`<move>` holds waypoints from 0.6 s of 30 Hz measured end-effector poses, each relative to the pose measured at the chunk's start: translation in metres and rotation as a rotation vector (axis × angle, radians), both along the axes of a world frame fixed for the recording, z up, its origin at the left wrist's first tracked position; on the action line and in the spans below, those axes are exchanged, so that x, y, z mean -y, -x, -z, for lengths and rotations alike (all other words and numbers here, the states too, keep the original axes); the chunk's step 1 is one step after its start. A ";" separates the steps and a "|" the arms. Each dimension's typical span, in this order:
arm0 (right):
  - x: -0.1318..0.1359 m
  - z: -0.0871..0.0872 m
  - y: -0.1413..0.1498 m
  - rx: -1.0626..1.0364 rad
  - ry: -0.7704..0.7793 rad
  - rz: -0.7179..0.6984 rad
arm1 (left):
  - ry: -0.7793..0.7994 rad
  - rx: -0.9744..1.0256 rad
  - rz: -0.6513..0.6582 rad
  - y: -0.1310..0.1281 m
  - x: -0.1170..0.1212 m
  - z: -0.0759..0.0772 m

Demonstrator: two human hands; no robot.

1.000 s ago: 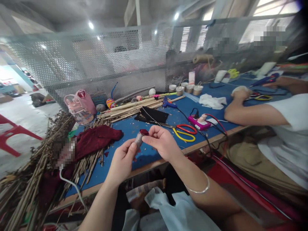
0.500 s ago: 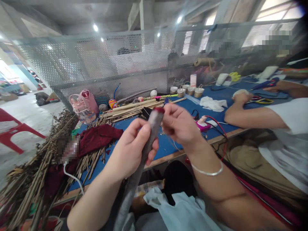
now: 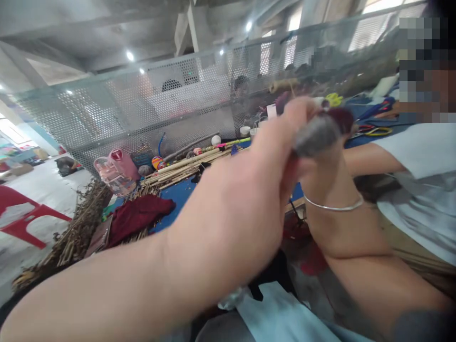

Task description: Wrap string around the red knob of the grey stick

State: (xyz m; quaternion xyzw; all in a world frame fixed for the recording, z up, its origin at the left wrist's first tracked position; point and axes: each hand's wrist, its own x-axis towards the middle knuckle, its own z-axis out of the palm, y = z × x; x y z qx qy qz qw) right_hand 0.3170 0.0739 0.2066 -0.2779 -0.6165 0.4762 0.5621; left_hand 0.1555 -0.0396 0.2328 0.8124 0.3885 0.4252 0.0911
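Note:
My left hand is raised close to the camera, blurred, its fingers closed round a grey stick that has a dark red cloth tip. My right hand, with a silver bangle on the wrist, is just behind and under the stick's tip. Its fingers are hidden by my left hand and the stick, and I cannot tell whether they grip the tip.
A blue table carries a maroon cloth, a heap of dry twigs, long bamboo sticks and a pink jug. A perforated metal screen backs it. A person in a white shirt sits at the right. A red chair stands left.
Both hands have lifted the stick up and to the right, much nearer the camera. The view has tilted up and the table has dropped lower in the frame.

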 end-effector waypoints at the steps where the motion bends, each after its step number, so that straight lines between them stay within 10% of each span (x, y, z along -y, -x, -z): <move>1: -0.002 0.006 -0.001 0.041 -0.075 -0.136 | 0.019 0.010 0.019 0.003 0.005 0.010; 6: -0.017 0.035 0.014 0.097 -0.167 -0.653 | 0.269 0.116 -0.003 0.017 0.020 0.039; 11: -0.021 0.044 0.067 -0.126 0.029 -0.597 | 0.355 0.414 -0.077 0.037 0.007 0.038; 18: -0.034 0.005 0.112 -0.303 -0.059 -0.653 | 0.443 0.707 0.134 0.062 -0.037 0.012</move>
